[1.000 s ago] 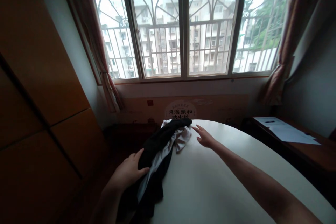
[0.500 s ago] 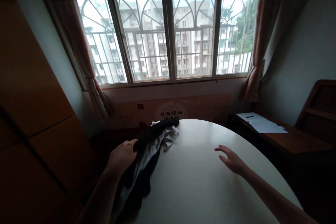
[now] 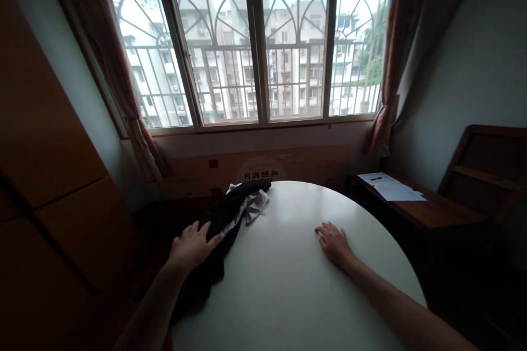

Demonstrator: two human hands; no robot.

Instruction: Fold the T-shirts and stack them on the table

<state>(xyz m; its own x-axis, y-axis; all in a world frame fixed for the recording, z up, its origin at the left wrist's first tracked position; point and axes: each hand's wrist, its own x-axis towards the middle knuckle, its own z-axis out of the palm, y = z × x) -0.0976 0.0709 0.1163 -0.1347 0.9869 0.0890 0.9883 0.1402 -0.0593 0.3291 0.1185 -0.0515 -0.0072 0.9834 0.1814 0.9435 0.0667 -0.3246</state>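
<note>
My forearms come in from the bottom corners of the frame, over a round white table [image 3: 296,290] that fills the lower middle. Along its left rim lies a bundle of black cloth [image 3: 214,266], its long axis slanting from the lower left up to the centre, where a narrow dark end points to the right at the table's far edge. My left hand [image 3: 191,245] rests on the upper side of the bundle, left of centre, fingers and thumb spread; I can't tell whether my fingertips pinch any fabric. My right hand [image 3: 334,242] is right of centre, palm down over the bare tabletop, fingers a little apart and slightly bent, with nothing in its hold and well apart from the cloth. Crumpled white fabric [image 3: 256,206] pokes out beside the bundle's far end. Beyond, at the right, papers [image 3: 391,187] lie on a brown wooden bench [image 3: 447,214]; any print on them is too small to read. On the wall past the table, a poster [image 3: 308,162] reads 月满颐和, the line beneath mostly hidden. Above it, a barred window [image 3: 294,55] looks out on pale buildings.
</note>
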